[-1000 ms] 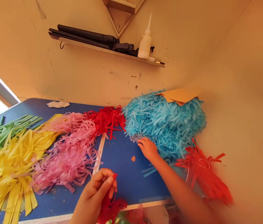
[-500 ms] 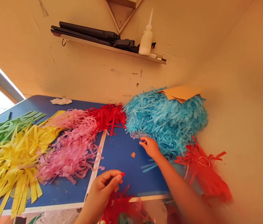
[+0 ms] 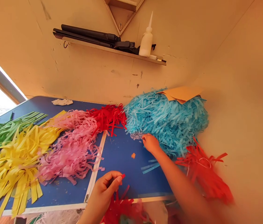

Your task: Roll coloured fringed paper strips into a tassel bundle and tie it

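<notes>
My left hand [image 3: 106, 189] is closed in a pinch near the table's front edge, with the tip of a red paper strip [image 3: 123, 176] sticking out between thumb and forefinger. Red strips [image 3: 119, 210] hang just below it, past the edge; whether they join the pinched piece is hidden. Farther back, my right hand [image 3: 150, 143] has its fingers pressed together at a small heap of pale glittery bits [image 3: 136, 135]. What it pinches, if anything, cannot be made out. Behind that hand rises a large mound of light blue shredded paper [image 3: 166, 115].
Bundles of green [image 3: 26, 121], yellow [image 3: 21, 155], pink [image 3: 72, 149] and red strips [image 3: 109, 116] cover the table's left side. A tied red bundle [image 3: 206, 171] lies at right. Brown paper [image 3: 181, 93] tops the blue mound. A wall shelf [image 3: 112, 49] holds a white bottle [image 3: 146, 43].
My right hand's fingers have closed together at the glittery heap, where they were slightly apart before. My left hand keeps its pinch on the red strip, almost unmoved.
</notes>
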Demonstrator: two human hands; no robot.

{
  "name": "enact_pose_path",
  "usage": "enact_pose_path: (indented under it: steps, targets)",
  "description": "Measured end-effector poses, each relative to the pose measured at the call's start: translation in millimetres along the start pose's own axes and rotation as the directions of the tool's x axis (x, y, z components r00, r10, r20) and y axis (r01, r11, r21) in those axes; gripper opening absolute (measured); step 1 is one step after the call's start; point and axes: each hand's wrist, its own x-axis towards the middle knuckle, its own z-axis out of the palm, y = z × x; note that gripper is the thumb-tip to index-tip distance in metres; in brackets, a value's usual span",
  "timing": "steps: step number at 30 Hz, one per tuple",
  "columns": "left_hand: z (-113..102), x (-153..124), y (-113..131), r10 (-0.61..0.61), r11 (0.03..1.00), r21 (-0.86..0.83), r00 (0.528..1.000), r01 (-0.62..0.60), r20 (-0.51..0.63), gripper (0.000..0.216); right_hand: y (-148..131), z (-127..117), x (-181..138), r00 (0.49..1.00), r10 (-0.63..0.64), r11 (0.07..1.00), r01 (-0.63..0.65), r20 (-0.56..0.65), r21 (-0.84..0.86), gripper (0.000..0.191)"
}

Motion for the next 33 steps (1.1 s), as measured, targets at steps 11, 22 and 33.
enact_pose_path:
  steps: [11, 22, 33]
  targets:
    - [-1, -9, 10, 0.16, 0.957, 0.238, 0.986, -0.165, 0.037, 0.033, -60, 5, -156, 0.986, -0.167, 0.622, 0.093, 0.015, 0.777, 0.004]
    - [20, -29, 18, 0.367, 0.832, 0.367, 0.909, -0.416, 0.197, 0.019, -67, 17, -223, 0.986, 0.121, 0.183, -0.134, 0.113, 0.974, 0.018]
    - [37, -43, 23, 0.26, 0.822, 0.411, 0.901, -0.395, 0.347, 0.005, -51, 11, -253, 0.998, 0.009, 0.329, 0.052, -0.058, 0.943, 0.013]
